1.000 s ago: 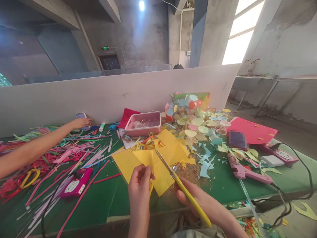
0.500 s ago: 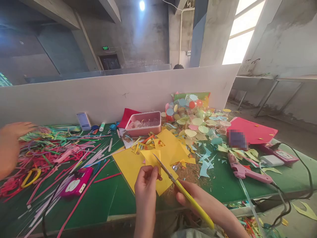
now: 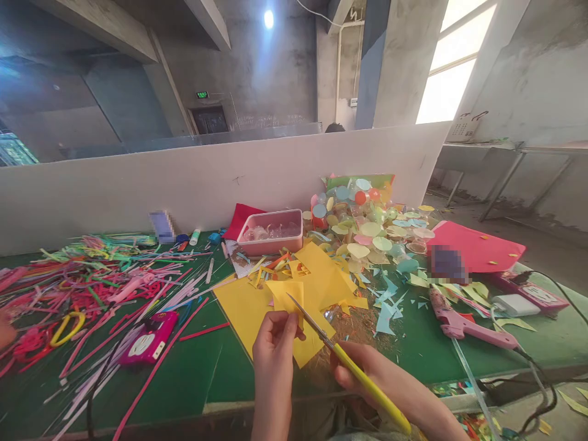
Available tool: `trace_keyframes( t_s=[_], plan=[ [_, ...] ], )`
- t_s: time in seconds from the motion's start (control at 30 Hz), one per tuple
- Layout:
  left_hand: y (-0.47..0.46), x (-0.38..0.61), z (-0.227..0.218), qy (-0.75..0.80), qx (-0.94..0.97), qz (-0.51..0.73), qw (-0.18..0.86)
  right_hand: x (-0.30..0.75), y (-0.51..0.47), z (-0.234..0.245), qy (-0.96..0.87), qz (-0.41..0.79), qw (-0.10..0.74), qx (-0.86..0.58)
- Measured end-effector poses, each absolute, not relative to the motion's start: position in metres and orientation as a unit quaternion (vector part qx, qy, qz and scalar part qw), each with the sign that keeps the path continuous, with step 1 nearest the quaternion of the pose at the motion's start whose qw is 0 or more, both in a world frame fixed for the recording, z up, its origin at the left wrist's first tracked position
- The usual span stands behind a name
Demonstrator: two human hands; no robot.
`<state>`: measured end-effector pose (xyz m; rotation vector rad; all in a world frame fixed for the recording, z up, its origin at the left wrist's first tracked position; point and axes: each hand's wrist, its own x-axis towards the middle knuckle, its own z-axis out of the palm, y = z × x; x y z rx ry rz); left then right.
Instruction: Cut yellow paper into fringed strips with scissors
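My left hand (image 3: 274,346) pinches a small piece of yellow paper (image 3: 281,294) between thumb and fingers, above larger yellow sheets. In my right hand (image 3: 362,364) is a pair of scissors (image 3: 367,383) with a long yellow handle and pointed metal blades. The blade tips lie over the right part of the small piece; I cannot tell whether they are cutting into it. Below lie a flat yellow sheet (image 3: 236,312) and another yellow sheet with cut-outs (image 3: 321,275).
Pipe cleaners (image 3: 105,269) and a magenta device (image 3: 149,340) cover the left side, near another person's hand (image 3: 5,331). A pink bin (image 3: 271,248) of clear pieces stands behind. Paper discs (image 3: 367,229), blue scraps (image 3: 386,309) and a pink glue gun (image 3: 478,327) with cords lie right.
The view has shifted slightly, so everything sits a little farther right and lower. The other person's hand at left has drawn back towards the frame edge. My hands keep nearly the same pose.
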<state>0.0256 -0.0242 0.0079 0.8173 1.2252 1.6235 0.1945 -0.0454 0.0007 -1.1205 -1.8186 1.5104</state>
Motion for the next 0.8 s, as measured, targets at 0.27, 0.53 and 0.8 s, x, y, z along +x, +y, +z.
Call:
trace_keyframes(
  t_s=[0.27,0.53,0.8],
  plan=[
    [-0.024,0.025,0.008,0.491,0.331,0.656,0.468,0.197,-0.049,0.005,-0.695,0.555,0.249,-0.383],
    [-0.025,0.024,0.009,0.493,0.335,0.658,0.460,0.190,-0.046,0.000,-0.683,0.562,0.263,-0.386],
    [-0.021,0.008,0.004,0.501,0.367,0.623,0.476,0.178,-0.045,-0.005,-0.682,0.566,0.295,-0.357]
  ],
)
